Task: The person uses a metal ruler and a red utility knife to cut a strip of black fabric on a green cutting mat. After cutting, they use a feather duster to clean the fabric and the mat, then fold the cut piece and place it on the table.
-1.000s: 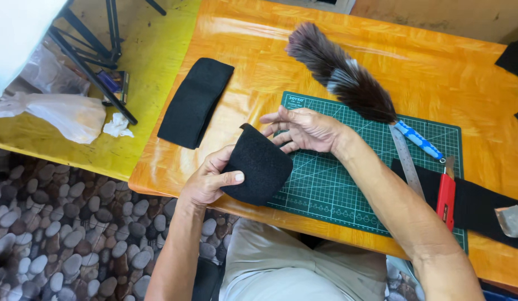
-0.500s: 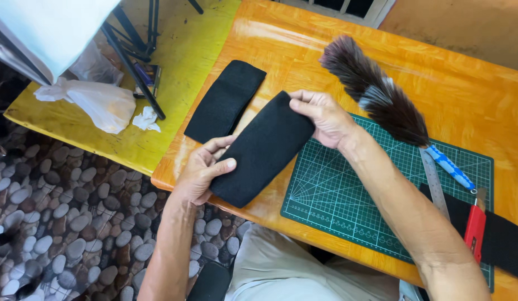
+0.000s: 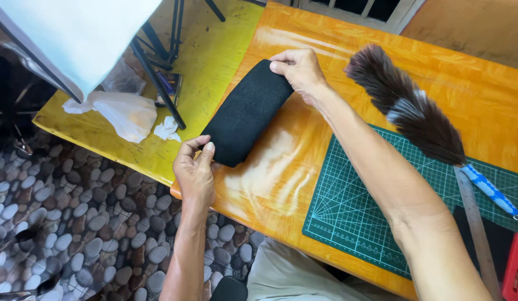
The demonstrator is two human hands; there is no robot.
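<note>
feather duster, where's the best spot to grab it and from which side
Grip the feather duster by its blue-and-white handle, coming from the table's right side. The handle is slim, bare and points toward the lower right over the green cutting mat, while the feather head is soft and bushy.

You have one black fabric strip (image 3: pixel 248 114) at eleven o'clock, one feather duster (image 3: pixel 407 108) at two, and one green cutting mat (image 3: pixel 370 212) at four. One metal ruler (image 3: pixel 475 223) and one red-handled tool (image 3: pixel 515 267) lie at four. Two hands show, left hand (image 3: pixel 195 173) and right hand (image 3: pixel 298 69).
</note>
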